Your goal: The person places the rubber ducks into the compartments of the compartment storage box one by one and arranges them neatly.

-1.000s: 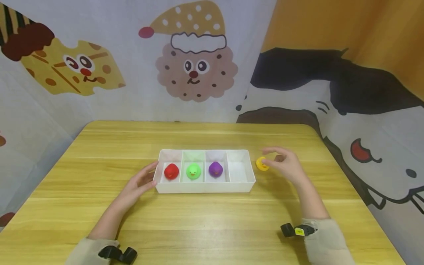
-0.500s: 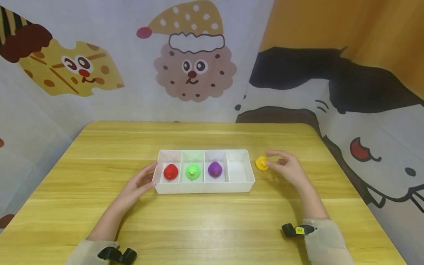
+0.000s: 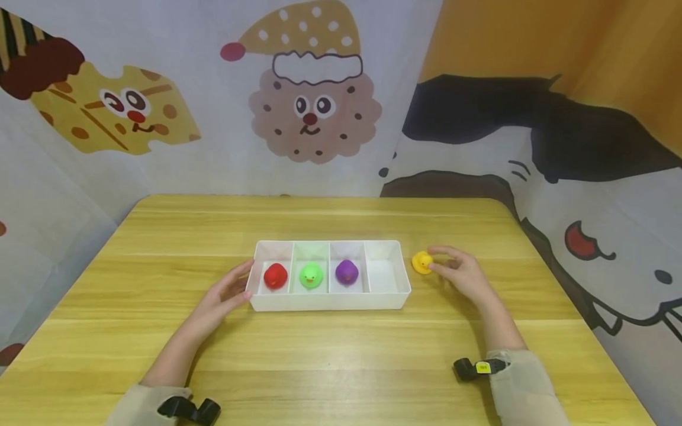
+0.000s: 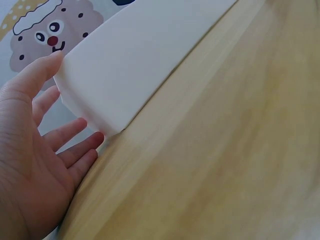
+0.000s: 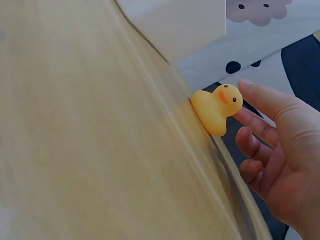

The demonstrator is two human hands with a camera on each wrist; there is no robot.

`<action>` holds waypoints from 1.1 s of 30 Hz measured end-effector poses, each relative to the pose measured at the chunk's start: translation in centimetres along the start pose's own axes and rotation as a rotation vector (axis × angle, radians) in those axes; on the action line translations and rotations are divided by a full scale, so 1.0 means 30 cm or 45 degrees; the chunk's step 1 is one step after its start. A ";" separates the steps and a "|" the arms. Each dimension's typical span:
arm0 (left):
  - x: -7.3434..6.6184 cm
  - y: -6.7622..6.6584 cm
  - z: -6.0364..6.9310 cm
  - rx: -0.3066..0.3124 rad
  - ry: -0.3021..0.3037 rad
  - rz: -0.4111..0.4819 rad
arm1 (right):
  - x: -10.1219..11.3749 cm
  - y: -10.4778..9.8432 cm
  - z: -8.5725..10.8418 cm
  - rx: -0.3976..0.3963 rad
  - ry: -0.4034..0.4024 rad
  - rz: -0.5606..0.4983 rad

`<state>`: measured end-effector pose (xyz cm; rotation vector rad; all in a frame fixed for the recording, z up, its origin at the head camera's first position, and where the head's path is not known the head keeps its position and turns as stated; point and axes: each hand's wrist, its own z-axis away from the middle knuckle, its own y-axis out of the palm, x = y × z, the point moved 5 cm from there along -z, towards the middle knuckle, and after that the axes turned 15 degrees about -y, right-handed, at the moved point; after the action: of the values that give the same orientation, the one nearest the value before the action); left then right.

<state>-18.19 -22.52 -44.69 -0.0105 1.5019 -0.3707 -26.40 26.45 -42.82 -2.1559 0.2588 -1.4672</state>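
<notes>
A white divided box (image 3: 327,302) lies lengthwise on the table. From left to right its compartments hold a red duck (image 3: 275,276), a green duck (image 3: 311,276) and a purple duck (image 3: 347,272); the rightmost one is bare. My left hand (image 3: 222,296) rests against the box's left end, thumb at the near corner, fingers loosely extended along the end wall. A yellow rubber duck (image 5: 216,107) sits upright on the table just right of the box. Beside it is my right hand (image 3: 462,273), thumb tip at the duck's head and fingers relaxed, not closed around it.
The wooden table (image 3: 319,367) has its far edge against a cartoon-printed curtain (image 3: 202,171). Both sleeves carry a black wrist camera, one on the left (image 3: 189,409) and one on the right (image 3: 466,370).
My right hand has drawn slightly right, from over the yellow duck to its side. More of the duck now shows, and it has turned a little. The left hand and box stay put.
</notes>
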 end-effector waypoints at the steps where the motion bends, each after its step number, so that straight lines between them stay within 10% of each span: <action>1: 0.000 0.000 0.000 0.001 0.000 0.000 | -0.004 0.001 0.001 0.002 0.006 -0.003; 33: 0.002 -0.002 0.000 0.002 -0.017 -0.011 | -0.025 0.010 0.009 -0.052 0.045 0.057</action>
<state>-18.21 -22.59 -44.72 -0.0180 1.4890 -0.3782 -26.42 26.60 -43.67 -2.1436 0.3500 -1.4885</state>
